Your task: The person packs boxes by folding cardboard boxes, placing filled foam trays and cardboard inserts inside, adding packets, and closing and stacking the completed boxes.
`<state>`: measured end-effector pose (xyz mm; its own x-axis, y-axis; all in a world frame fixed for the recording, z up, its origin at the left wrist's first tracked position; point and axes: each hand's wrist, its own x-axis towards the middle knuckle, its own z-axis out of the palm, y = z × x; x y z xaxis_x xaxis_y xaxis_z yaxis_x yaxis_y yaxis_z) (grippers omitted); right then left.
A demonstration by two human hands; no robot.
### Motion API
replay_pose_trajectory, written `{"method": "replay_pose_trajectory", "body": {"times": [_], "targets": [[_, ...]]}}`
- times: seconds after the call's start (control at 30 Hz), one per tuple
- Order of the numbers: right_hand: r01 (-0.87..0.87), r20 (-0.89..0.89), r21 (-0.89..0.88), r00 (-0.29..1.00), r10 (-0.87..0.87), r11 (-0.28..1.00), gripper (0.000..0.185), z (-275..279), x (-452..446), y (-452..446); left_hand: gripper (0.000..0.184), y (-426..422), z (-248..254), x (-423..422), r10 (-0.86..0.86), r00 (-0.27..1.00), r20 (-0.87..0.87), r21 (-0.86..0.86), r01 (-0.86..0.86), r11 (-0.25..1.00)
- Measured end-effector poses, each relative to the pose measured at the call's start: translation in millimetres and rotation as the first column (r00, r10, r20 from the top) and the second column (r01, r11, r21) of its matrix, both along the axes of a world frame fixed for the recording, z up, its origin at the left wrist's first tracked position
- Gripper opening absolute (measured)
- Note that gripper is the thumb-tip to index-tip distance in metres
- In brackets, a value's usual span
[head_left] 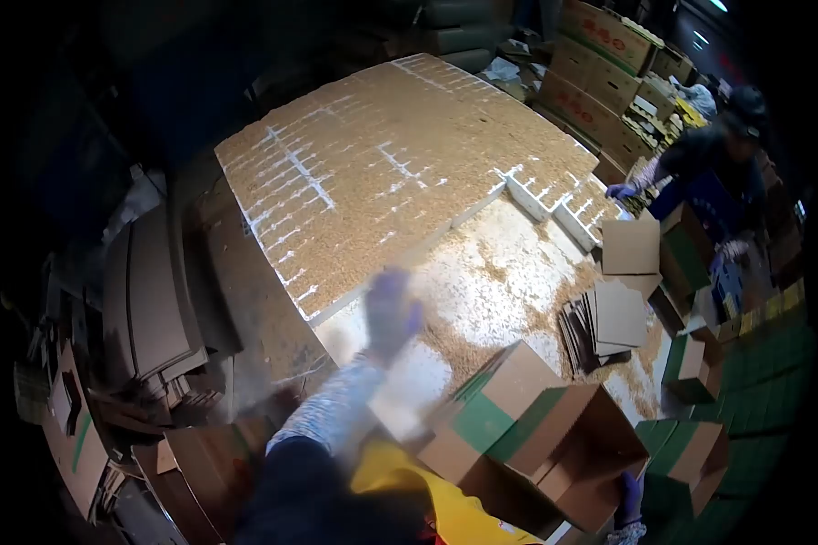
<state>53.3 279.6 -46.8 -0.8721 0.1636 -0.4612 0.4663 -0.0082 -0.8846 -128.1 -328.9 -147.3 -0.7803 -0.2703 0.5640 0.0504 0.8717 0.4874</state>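
Observation:
My left hand (391, 313), in a purple glove, is smeared by motion above the white tabletop (482, 263), near the front edge of a wide layer of white trays (373, 173) covered in tan, sawdust-like material. Its fingers are too blurred to read. My right hand (629, 500), also gloved in purple, is at the lower right and grips the side of an open, empty cardboard box (577, 445) with a green band. Another green-banded box (491, 404) stands against it on the far side.
A stack of cardboard pieces (604, 322) lies on the table's right side. A co-worker (723, 163) stands at the right near more open boxes (686, 250). Large printed cartons (595, 82) are piled behind. Flat cardboard sheets (150, 291) lean at the left.

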Motion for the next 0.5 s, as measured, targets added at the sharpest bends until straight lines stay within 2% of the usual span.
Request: {"method": "replay_pose_trajectory", "body": {"times": [0.03,0.07,0.1,0.13,0.17,0.2,0.23,0.27,0.3,0.33,0.37,0.4,0.43,0.5], "targets": [[-0.004,0.045,0.034,0.999,0.003,0.999,0.053,2.8,-3.8,-0.1,0.059,-70.1,-33.0,0.0,0.276,0.961,0.032,0.095,-0.277,0.956],[-0.004,0.092,0.062,0.996,-0.002,0.998,0.054,4.9,-4.6,1.2,0.069,-130.2,-59.4,10.8,0.594,0.8,0.082,0.138,-0.6,0.788],[-0.002,0.128,0.088,0.992,-0.009,0.996,0.054,8.6,-4.7,3.7,0.076,-176.6,-76.2,18.9,0.724,0.608,0.328,0.463,-0.771,0.438],[-0.005,0.152,0.105,0.988,-0.011,0.994,0.054,12.3,-5.5,7.1,0.076,-206.3,-96.0,28.9,0.728,0.59,0.349,0.439,-0.789,0.429],[0.0,0.177,0.118,0.984,-0.021,0.993,0.054,14.4,-3.8,7.7,0.076,-224.1,-95.7,37.2,0.421,0.625,0.657,0.607,-0.77,0.196],[0.009,0.191,0.129,0.981,-0.033,0.992,0.054,15.0,-2.3,8.1,0.077,-234.5,-96.6,40.0,0.004,0.637,0.771,0.634,-0.767,-0.094],[0.02,0.199,0.131,0.979,-0.046,0.991,0.055,13.7,1.8,9.4,0.077,-240.8,-102.4,38.6,-0.003,0.619,0.785,0.617,-0.784,-0.069],[0.031,0.199,0.131,0.978,-0.057,0.991,0.055,12.2,5.9,9.0,0.076,-241.5,-113.5,41.7,0.024,0.809,0.587,0.809,-0.587,-0.033],[0.035,0.186,0.131,0.981,-0.059,0.991,0.055,11.8,7.0,9.6,0.076,-234.1,-131.4,50.0,0.041,0.941,0.335,0.942,-0.335,-0.01],[0.043,0.159,0.121,0.985,-0.062,0.992,0.055,9.4,9.1,13.7,0.072,-258.7,-197.9,71.4,-0.013,0.973,0.231,0.948,-0.228,-0.224],[0.046,0.127,0.112,0.99,-0.06,0.993,0.055,7.0,12.0,15.2,0.07,-227.3,-154.3,81.5,0.006,0.968,0.252,0.934,-0.242,-0.264],[0.052,0.087,0.096,0.994,-0.06,0.994,0.056,2.8,14.0,18.6,0.065,-228.2,-168.1,101.9,-0.013,0.973,0.229,0.916,-0.22,-0.337],[0.05,0.039,0.087,0.998,-0.053,0.995,0.056,-2.3,15.1,20.0,0.061,-228.5,-174.7,124.3,-0.012,0.958,0.286,0.889,-0.27,-0.369],[-0.018,-0.129,0.108,0.991,0.032,0.994,0.062,-8.0,8.9,14.9,0.06,-216.0,-153.2,156.2,0.019,0.962,0.273,0.888,-0.244,-0.39]]}}
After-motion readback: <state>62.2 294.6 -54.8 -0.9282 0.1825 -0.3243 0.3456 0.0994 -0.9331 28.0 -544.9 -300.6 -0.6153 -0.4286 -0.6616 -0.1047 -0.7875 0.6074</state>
